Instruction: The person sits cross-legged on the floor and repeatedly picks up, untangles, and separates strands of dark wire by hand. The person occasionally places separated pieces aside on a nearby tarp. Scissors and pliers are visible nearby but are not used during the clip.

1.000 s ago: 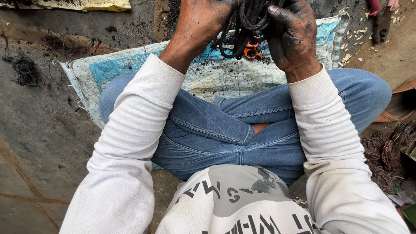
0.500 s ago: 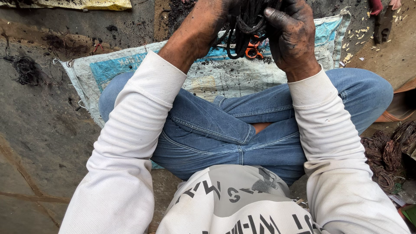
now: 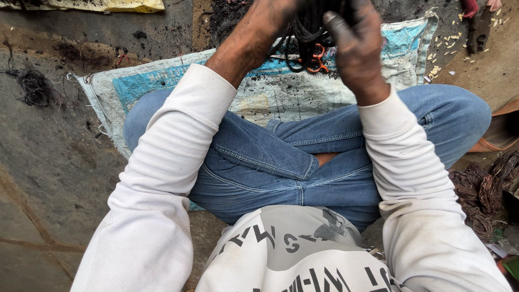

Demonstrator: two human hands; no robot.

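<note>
I sit cross-legged in blue jeans on a woven sack [image 3: 270, 92] spread over the ground. Both hands are raised at the top of the head view, blackened with grime. My left hand [image 3: 270, 13] is mostly cut off by the frame edge and reaches into a bundle of black wires [image 3: 308, 30]. My right hand [image 3: 354, 43] curls its fingers around the same bundle from the right. An orange piece [image 3: 316, 59] hangs among the wires just below the hands.
Coils of brownish wire [image 3: 481, 194] lie on the ground at my right. A small tangle of dark wire [image 3: 35, 86] sits far left. Pale scraps [image 3: 443, 40] are scattered at the top right beside a dark tool [image 3: 478, 30]. A yellow sheet [image 3: 108, 5] lies top left.
Both hands and the wire bundle have risen slightly toward the top edge of the view, so less of the left hand shows. My legs and body have stayed put.
</note>
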